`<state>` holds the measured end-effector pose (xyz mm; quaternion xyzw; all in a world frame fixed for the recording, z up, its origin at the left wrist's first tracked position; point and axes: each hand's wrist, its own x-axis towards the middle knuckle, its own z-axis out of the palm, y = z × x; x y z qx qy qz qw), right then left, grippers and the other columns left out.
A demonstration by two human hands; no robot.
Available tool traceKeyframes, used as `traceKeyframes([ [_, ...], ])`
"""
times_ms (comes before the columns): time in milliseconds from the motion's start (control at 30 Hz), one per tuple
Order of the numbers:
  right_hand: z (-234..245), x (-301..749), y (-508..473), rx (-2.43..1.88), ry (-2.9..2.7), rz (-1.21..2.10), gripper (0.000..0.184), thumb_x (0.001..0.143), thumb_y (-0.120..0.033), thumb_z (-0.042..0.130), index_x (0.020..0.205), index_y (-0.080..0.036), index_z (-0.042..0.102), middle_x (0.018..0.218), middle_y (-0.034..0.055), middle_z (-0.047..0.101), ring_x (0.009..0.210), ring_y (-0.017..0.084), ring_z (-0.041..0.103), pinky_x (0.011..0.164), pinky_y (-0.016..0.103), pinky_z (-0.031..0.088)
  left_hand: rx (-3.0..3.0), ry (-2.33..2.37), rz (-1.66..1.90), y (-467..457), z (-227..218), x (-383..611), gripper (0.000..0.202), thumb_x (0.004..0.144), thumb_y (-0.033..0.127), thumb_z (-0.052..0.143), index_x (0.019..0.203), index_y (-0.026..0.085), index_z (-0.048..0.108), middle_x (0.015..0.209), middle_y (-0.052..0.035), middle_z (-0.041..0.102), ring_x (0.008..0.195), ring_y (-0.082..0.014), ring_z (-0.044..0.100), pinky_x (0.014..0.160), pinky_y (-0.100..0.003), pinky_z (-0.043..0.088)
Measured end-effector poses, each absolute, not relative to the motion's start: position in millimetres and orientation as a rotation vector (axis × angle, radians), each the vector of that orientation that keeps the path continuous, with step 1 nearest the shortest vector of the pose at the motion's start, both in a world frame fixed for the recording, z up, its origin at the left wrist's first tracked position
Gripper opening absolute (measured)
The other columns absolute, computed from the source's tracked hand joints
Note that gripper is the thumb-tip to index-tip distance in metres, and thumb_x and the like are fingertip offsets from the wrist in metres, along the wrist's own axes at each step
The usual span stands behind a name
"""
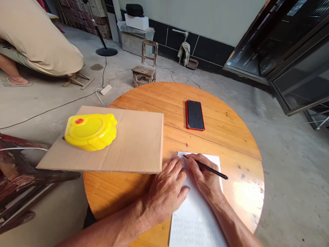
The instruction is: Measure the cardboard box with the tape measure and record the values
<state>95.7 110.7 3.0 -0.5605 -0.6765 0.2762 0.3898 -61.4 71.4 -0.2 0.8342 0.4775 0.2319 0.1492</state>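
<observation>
My right hand point(204, 176) is closed round a black pen point(213, 169), its tip resting near the top left corner of a white sheet of paper point(196, 212) on the round wooden table point(241, 144). My left hand point(167, 188) lies flat with fingers spread, pressing on the paper's left edge, right beside the right hand. Its fingertips reach the near corner of a cardboard sheet point(128, 144). A yellow tape measure point(90, 132) with a red button sits on the cardboard's left part.
A phone point(195, 115) in a red case lies face up on the table's far side. The cardboard overhangs the table's left edge. A small wooden chair point(145, 67), a power strip with cords, and another person's leg point(10, 70) are on the floor beyond.
</observation>
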Motion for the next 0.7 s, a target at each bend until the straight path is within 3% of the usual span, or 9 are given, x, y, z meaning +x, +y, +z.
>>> traceKeyframes([
  [700,2.0,98.4,110.3,-1.441,-1.696,0.711,0.017,0.092,-0.028,0.057,0.090,-0.021,0.072,0.075,0.0018,0.071,0.062,0.014,0.061,0.060,0.026,0.049,2.402,1.370,0.677,71.6,-0.6,-61.5,0.031,0.083,0.027,0.068,0.110,0.013,0.062,0.131,-0.0163,0.060,0.130,-0.0319,0.049,0.106,-0.049,0.044],
])
